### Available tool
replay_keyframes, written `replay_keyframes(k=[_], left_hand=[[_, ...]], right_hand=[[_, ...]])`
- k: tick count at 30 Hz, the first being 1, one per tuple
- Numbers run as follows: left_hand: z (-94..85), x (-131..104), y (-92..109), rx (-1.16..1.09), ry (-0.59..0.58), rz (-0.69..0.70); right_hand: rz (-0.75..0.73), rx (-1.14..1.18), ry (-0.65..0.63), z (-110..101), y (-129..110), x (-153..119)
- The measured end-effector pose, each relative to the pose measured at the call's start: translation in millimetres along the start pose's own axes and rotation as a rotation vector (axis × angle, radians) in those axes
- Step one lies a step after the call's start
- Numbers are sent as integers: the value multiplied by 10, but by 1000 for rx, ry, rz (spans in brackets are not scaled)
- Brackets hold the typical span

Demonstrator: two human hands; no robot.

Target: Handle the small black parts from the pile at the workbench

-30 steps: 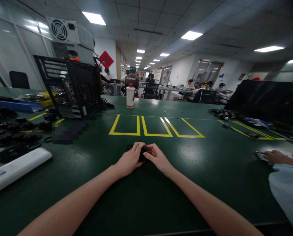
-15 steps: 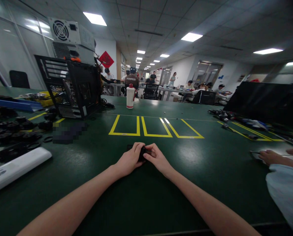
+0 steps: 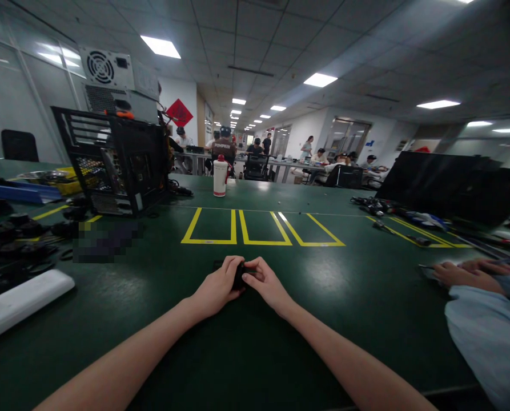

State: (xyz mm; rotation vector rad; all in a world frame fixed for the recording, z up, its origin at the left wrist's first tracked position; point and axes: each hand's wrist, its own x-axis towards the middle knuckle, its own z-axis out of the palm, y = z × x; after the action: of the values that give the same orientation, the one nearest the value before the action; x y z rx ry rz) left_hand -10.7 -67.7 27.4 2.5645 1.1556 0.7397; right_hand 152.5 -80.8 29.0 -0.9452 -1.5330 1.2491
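Observation:
Near the middle of the green table [image 3: 152, 308], my left hand [image 3: 218, 285] is closed round a small black object [image 3: 239, 277]. My right hand [image 3: 265, 283] meets it from the right, thumb and fingers pinched at the object's right side; what exactly they grip is too small to make out. A dark flat piece [image 3: 217, 265] shows just behind my left fingers. Beyond both hands, yellow tape outlines [image 3: 263, 243] mark the table.
An open black computer case [image 3: 139, 165] stands at the left, near a white bar-shaped object [image 3: 27, 305] and dark parts. Farther back is a white bottle [image 3: 220, 178]. At the right, another person's hands [image 3: 469, 275] hold something beside cables and a black panel [image 3: 443, 182].
The view has shifted, so the scene sits slightly lower and farther left. My hands keep the same hold on the black object. The other person's second hand shows more.

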Motion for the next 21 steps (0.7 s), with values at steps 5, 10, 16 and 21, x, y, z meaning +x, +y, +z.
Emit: replay_keyframes(k=[5, 10, 16, 21], left_hand=[[-12, -5, 4, -14, -10, -9], [-5, 11, 10, -19, -45, -48], [23, 30, -1, -30, -15, -38], [33, 48, 9, -25, -28, -74]], right_hand=[[36, -26, -21, -29, 12, -3], [-8, 56, -69, -47, 53, -22], [-17, -20, 13, -37, 108, 12], [14, -194, 110, -140, 133, -11]])
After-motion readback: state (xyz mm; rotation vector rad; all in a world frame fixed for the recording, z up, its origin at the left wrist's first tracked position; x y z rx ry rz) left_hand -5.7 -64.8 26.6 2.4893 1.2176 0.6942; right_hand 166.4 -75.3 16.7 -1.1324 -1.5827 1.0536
